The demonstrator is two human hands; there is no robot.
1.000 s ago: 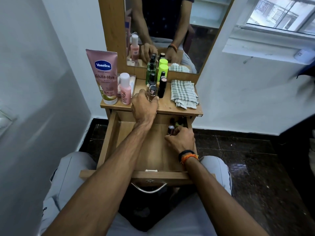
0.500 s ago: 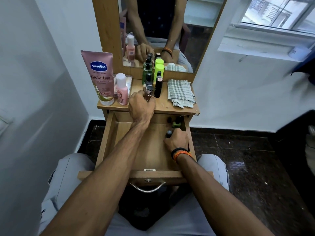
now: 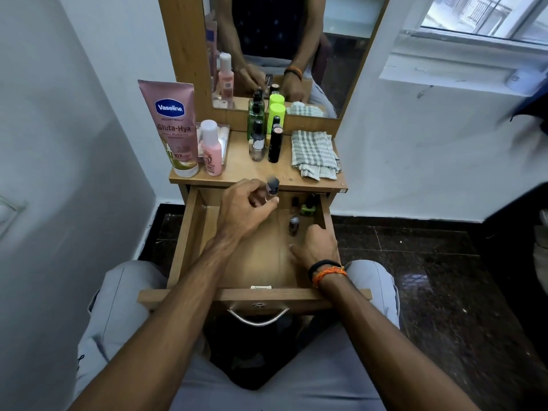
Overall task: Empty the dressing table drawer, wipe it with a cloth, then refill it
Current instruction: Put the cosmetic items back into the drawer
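Observation:
The wooden drawer (image 3: 181, 232) is pulled out over my lap. My left hand (image 3: 243, 209) hovers above its back edge, gripping a small glass bottle with a dark cap (image 3: 272, 188). Inside the drawer on the right, my right hand (image 3: 315, 246) rests with fingers apart and nothing in it. Just beyond its fingertips stands a small dark bottle (image 3: 293, 225). A green-based bottle (image 3: 308, 206) and another tiny bottle (image 3: 295, 201) sit in the back right corner. A checked cloth (image 3: 314, 152) lies folded on the right of the dressing table top (image 3: 237, 170).
On the top stand a pink Vaseline tube (image 3: 175, 129), a pink bottle (image 3: 211, 149), a green bottle (image 3: 255, 114), a neon green bottle (image 3: 276, 113), a black tube (image 3: 275, 143) and a small clear bottle (image 3: 256, 147). The mirror (image 3: 281, 40) rises behind. A wall is close on the left.
My left hand lifted the small bottle off the table top and drew it back over the drawer. My right hand let go of the dark bottle, which now stands in the drawer.

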